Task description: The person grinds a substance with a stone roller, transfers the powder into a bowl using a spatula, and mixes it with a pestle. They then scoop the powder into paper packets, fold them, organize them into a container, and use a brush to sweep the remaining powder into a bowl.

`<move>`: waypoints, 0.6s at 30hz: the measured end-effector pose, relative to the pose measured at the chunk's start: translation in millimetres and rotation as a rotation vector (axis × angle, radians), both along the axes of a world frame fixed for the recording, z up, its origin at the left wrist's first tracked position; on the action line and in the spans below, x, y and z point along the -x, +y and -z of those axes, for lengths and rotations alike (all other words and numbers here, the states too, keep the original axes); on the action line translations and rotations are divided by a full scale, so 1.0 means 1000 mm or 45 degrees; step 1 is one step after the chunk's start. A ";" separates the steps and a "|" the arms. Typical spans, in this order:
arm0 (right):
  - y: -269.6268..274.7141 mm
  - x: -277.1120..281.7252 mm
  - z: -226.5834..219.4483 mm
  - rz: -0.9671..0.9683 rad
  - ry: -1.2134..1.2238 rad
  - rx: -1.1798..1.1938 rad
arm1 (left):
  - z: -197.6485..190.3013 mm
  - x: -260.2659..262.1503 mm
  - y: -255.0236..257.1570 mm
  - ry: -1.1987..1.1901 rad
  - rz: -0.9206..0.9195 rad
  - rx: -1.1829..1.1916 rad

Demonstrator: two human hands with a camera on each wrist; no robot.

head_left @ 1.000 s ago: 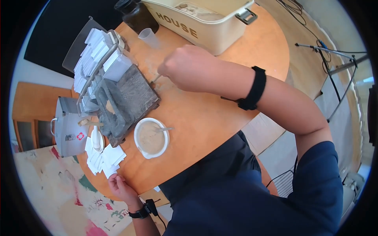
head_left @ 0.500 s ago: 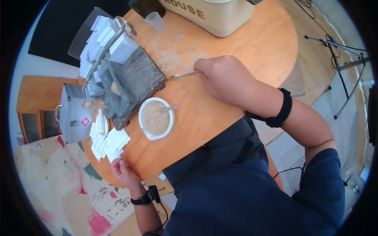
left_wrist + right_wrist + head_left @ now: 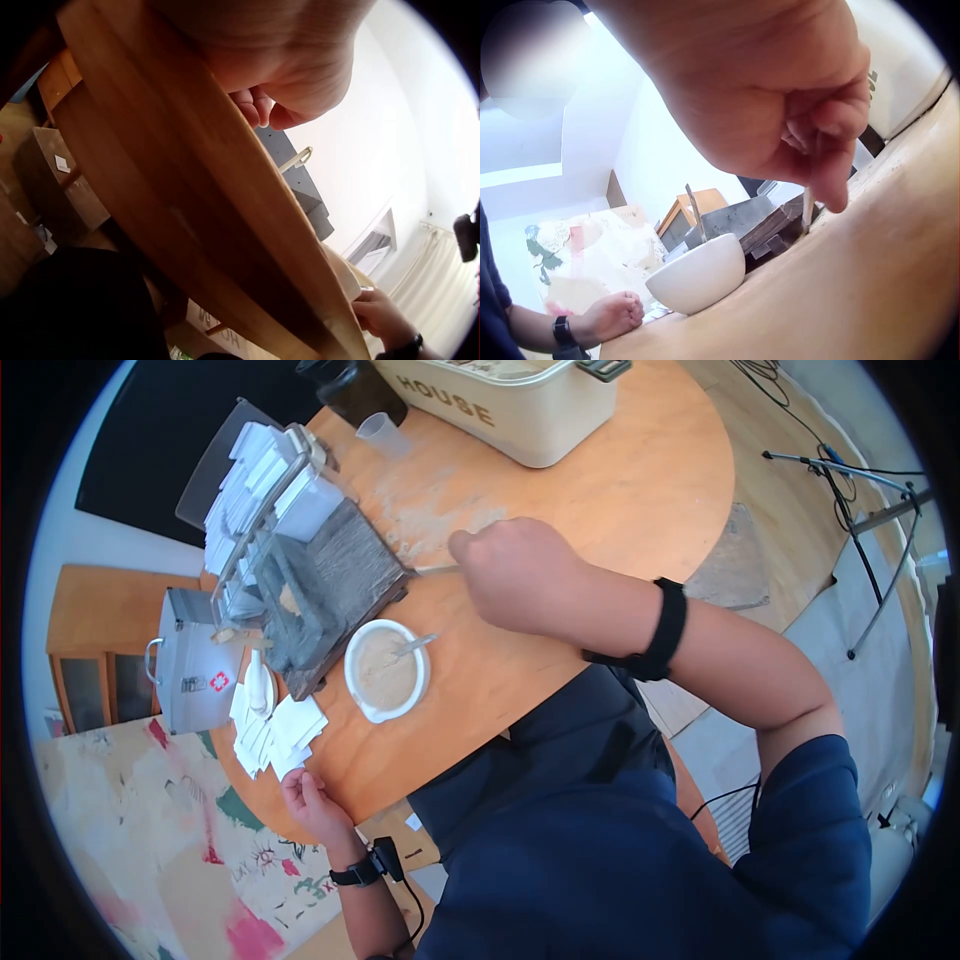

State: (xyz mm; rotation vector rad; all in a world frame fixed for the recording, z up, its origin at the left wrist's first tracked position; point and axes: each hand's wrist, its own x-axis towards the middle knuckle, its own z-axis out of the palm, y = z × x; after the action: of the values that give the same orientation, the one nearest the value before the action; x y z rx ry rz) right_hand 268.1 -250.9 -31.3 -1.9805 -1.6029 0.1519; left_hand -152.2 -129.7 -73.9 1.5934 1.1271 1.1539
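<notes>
My right hand (image 3: 515, 575) pinches a thin, light-coloured brush (image 3: 437, 570) low over the table, its tip beside the front edge of a grey wooden board (image 3: 360, 560). In the right wrist view the brush (image 3: 808, 206) points down toward the tabletop from between thumb and fingers. A white bowl (image 3: 351, 678) of beige paste stands nearer my body, with a thin metal handle (image 3: 420, 643) leaning out over its rim. At the table's edge, my left hand (image 3: 318, 808) rests with loosely curled fingers, close to some white paper slips (image 3: 293, 724).
A clear box of white cards (image 3: 310, 503) and a grey slotted piece (image 3: 300, 615) sit on the board. Beyond are a plastic cup (image 3: 383, 433), a dark jar (image 3: 365, 400) and a cream HOUSE bin (image 3: 540, 430). Beige powder (image 3: 425, 525) marks the tabletop. A metal case (image 3: 190, 680) stands left.
My right hand swung from the board's far side toward my body, then shifted back left with the brush close to the board's corner. The left hand stayed by the paper slips. The head view shifted.
</notes>
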 end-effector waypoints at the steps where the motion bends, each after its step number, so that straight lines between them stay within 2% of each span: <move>1: 0.003 -0.002 -0.002 -0.014 -0.002 0.028 | -0.001 -0.001 -0.001 0.009 0.008 -0.001; 6: 0.007 -0.002 -0.009 -0.069 0.055 0.118 | -0.003 -0.003 -0.003 0.037 0.001 -0.023; 8: 0.014 -0.001 -0.007 -0.179 0.100 0.126 | -0.006 -0.010 -0.006 0.017 -0.071 0.003; 12: 0.026 -0.006 -0.016 -0.113 0.076 0.195 | -0.005 -0.005 -0.002 0.033 -0.053 0.004; 14: 0.028 -0.002 -0.019 -0.133 0.186 0.321 | -0.001 -0.002 -0.001 0.006 -0.022 -0.007; 18: 0.034 -0.004 -0.016 -0.106 0.183 0.304 | 0.000 -0.003 -0.002 -0.032 -0.028 -0.001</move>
State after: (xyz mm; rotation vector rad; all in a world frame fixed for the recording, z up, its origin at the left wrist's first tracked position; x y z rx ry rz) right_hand 272.1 -216.6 -15.1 -2.0267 -1.6365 0.5284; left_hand -149.1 -131.3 -73.7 1.5664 1.1306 1.1860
